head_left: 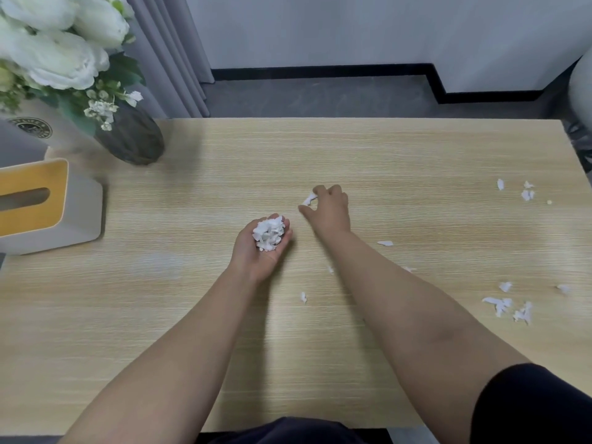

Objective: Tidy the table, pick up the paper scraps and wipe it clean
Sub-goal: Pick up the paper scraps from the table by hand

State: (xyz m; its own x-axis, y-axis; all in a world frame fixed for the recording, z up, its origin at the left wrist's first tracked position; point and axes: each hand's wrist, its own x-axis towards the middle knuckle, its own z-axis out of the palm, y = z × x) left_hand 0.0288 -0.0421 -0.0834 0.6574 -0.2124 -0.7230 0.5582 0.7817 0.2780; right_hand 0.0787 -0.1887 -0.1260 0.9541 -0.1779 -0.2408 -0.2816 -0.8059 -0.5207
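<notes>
The right hand pinches a white paper scrap mid-table; the cupped left hand cradles a wad of white paper scraps. More loose white scraps litter the right side of the pale wood-grain table, grey floor beyond.

Soft even indoor light; faint shadows beside arms; wide-angle bending at edges; flowers overexposed, slightly blurred.
</notes>
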